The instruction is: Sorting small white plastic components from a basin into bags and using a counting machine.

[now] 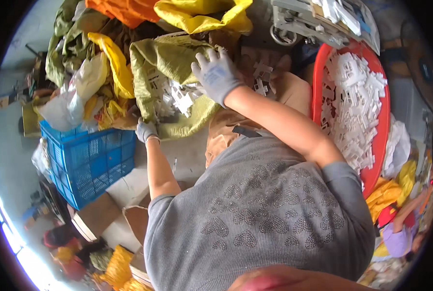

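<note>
An olive-green woven sack [146,58] lies with its mouth open in front of me. White plastic pieces [181,99] show inside it. My left hand [146,131], in a grey glove, is closed on the sack's near left edge. The grey-gloved right hand [217,76] rests at the sack's right side, over its folded rim, with fingers spread. Nothing is visible in that hand, though its palm side is hidden.
A red tub [384,116] full of white plastic pieces stands at the right, below a grey metal machine [294,22]. On the left sits a blue plastic crate [92,162] beside heaped bags. Yellow sacks [204,14] lie beyond. Another person [398,237] is at the lower right.
</note>
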{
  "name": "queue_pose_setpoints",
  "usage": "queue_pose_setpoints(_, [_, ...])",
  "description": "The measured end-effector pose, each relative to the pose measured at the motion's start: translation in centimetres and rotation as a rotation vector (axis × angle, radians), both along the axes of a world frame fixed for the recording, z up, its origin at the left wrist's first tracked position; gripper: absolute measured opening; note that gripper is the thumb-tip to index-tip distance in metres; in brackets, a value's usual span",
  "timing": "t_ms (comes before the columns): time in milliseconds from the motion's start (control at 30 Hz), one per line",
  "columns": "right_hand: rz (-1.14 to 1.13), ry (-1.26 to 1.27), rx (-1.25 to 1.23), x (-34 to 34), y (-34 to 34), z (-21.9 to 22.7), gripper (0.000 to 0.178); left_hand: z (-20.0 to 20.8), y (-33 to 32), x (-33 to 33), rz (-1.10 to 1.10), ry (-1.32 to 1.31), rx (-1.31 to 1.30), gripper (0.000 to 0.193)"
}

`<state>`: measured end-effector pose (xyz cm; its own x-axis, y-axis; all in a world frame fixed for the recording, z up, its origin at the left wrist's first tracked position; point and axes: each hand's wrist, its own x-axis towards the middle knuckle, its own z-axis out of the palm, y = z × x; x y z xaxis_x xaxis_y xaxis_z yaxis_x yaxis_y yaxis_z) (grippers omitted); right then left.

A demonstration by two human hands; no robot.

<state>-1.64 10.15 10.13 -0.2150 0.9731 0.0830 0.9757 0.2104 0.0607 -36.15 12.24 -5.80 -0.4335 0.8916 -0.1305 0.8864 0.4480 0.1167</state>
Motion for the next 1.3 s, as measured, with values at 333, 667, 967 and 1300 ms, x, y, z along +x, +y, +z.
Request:
queue_pose_setpoints(333, [-0.436,1.298,0.245,16.9,8.7,-11.4,0.022,12.2,3.2,-1.0,-0.113,-1.061,0.581,0.032])
queue_pose_setpoints(667, [-0.656,1.265,0.155,16.6,-4.8,-10.4,0.050,10.6,2.7,-1.7,0.063,-1.494,0.003,0.039])
queue_pose_setpoints(967, [-0.819,1.177,0.207,20.1,-26.1,-9.4,0.019,13.7,5.5,-6.2,-0.265,-1.627,0.228,0.030])
queue_pose_setpoints(1300, [-1.129,0.615,-0.326,26.1,-34.6,-16.7,0.041,13.1,3.9,-3.1,-0.359,-0.915,0.319,0.023])
